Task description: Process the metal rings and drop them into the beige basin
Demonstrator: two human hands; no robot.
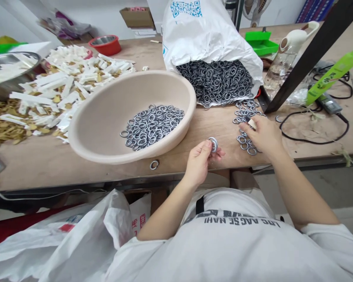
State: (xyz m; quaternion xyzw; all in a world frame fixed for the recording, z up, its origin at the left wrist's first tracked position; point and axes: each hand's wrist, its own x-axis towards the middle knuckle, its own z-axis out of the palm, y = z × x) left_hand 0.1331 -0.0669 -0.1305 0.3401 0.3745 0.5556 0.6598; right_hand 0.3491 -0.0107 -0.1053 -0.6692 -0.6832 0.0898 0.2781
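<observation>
White T-shirt (pixel 223 250) fills the bottom of the view, beside a crumpled white plastic bag (pixel 76 239). Beyond them, a tipped white sack (pixel 206 35) spills dark silvery metal rings (pixel 214 84) onto the wooden desk (pixel 179 156). A beige plastic basin (pixel 106 125) holds more rings (pixel 151 127), and a steel bowl (pixel 8 74) sits by a heap of white and brass-coloured pieces (pixel 61 86), with a red bowl (pixel 104 44) behind. The left hand (pixel 198 162) is closed, pinching a short stack of rings (pixel 213 144) between thumb and fingers. The right hand (pixel 263 135) curls just above a loose scatter of rings (pixel 242 139), with something small and pale at its fingers, too unclear to name. A lone ring (pixel 154 165) lies near the desk edge.
</observation>
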